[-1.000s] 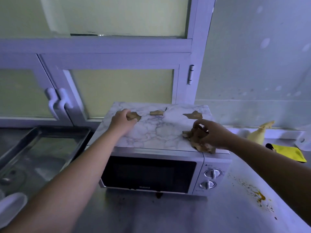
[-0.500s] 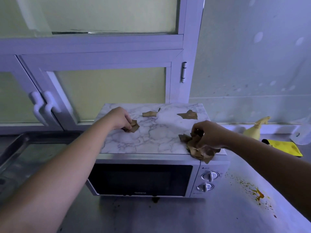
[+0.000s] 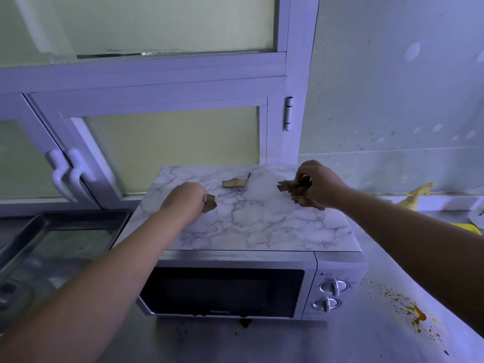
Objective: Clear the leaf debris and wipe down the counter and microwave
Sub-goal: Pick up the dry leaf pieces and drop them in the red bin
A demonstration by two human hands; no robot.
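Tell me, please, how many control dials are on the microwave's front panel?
2: the upper dial and the lower dial directly beneath it, both right of the microwave door. None seems hidden.

The microwave (image 3: 222, 292) has one word on it. It sits low on the door, in the middle, in small pale letters. It looks like "Galanz", but it is blurry. Tiny marks sit by the two knobs (image 3: 333, 287) on its right side, too small to read.
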